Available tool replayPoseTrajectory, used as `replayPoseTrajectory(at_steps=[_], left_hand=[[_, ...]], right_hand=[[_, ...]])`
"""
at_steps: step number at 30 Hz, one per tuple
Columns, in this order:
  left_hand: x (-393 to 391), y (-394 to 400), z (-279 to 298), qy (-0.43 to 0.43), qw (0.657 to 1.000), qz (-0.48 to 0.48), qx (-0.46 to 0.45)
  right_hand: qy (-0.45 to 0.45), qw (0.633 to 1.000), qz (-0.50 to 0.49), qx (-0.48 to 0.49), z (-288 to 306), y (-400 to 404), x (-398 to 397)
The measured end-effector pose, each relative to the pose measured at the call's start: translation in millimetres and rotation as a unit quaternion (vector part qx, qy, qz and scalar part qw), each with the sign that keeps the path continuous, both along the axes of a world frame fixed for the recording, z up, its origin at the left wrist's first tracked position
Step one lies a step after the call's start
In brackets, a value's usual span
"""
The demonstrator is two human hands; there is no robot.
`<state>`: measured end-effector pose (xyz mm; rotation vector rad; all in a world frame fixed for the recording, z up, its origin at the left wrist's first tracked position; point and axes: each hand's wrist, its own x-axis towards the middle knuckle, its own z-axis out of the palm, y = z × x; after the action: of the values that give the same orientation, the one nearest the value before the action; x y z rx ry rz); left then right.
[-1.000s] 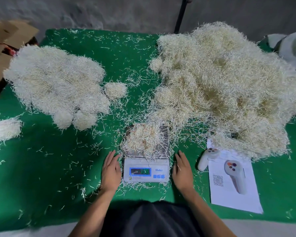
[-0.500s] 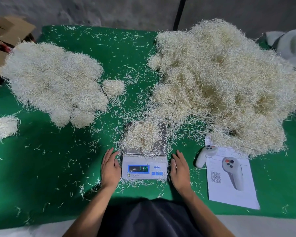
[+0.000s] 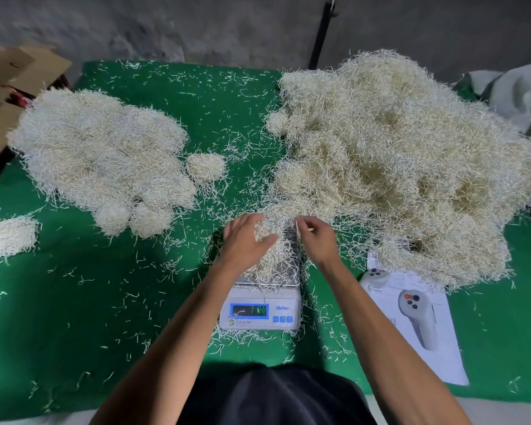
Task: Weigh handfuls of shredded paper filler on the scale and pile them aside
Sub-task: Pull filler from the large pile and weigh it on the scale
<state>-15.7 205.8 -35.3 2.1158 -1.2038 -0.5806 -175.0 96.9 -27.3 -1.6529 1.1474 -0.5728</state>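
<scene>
A green table (image 3: 74, 302) fills the frame. At upper right sprawls the big loose heap (image 3: 396, 154) of shredded paper; at upper left lies the flatter weighed pile (image 3: 98, 154), with a small clump (image 3: 8, 236) at the left edge. A printed sheet (image 3: 426, 342) sits lower right. At centre stands the scale (image 3: 259, 312), its pan carrying a handful of filler (image 3: 275, 250). The left hand (image 3: 242, 240) cups that handful, fingers curled into it; the right hand (image 3: 318, 239) pinches a few strands at its top. The stuff looks very light, springy and tangled, likely to shed; best scooped from underneath with both hands, squeezed gently.
</scene>
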Motion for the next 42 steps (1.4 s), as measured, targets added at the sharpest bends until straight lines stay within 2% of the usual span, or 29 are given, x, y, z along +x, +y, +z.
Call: replayPoseTrajectory(at_steps=[3, 5, 11, 17, 20, 24, 26, 28, 31, 34, 36, 39, 40, 41, 42], left_hand=[[-5, -24, -2, 0.057, 0.996, -0.02, 0.06], [-4, -30, -6, 0.083, 0.994, -0.006, 0.068], [0, -26, -13, 0.171, 0.985, 0.018, -0.018], [8, -39, 6, 0.232, 0.968, 0.07, -0.072], [17, -50, 18, 0.251, 0.96, 0.082, -0.096], [21, -43, 3, 0.213, 0.974, 0.077, -0.025], [14, -25, -13, 0.234, 0.966, 0.105, -0.022], [7, -14, -22, 0.232, 0.967, 0.107, -0.011], [3, -18, -21, 0.22, 0.97, 0.106, -0.013], [11, -16, -12, 0.194, 0.976, 0.093, -0.023], [17, -12, -10, 0.178, 0.98, 0.091, -0.021], [23, -10, -9, 0.197, 0.973, 0.114, -0.036], [23, -9, -9, 0.198, 0.972, 0.119, -0.041], [22, -8, -10, 0.195, 0.972, 0.118, -0.045], [21, -7, -10, 0.191, 0.974, 0.114, -0.05]], right_hand=[[0.083, 0.988, 0.06, 0.118, 7, -6, 25], [0.101, 0.982, 0.077, 0.136, 10, -8, 28], [0.014, 0.993, 0.087, 0.075, 44, -22, 37], [0.066, 0.987, 0.127, -0.074, 80, -21, 54], [0.029, 0.989, 0.112, -0.094, 93, -15, 57], [-0.122, 0.988, 0.008, -0.098, 141, -25, 61], [-0.14, 0.982, 0.0, -0.127, 178, -51, 63], [-0.117, 0.984, 0.02, -0.134, 199, -71, 65], [-0.039, 0.993, 0.048, -0.1, 180, -79, 71], [0.066, 0.993, 0.091, -0.023, 141, -80, 70], [0.051, 0.997, 0.065, -0.012, 129, -83, 68], [-0.084, 0.991, -0.056, -0.089, 130, -88, 69], [-0.083, 0.989, -0.07, -0.101, 128, -90, 69], [-0.038, 0.991, -0.061, -0.112, 122, -91, 69], [0.046, 0.991, -0.033, -0.121, 114, -89, 68]])
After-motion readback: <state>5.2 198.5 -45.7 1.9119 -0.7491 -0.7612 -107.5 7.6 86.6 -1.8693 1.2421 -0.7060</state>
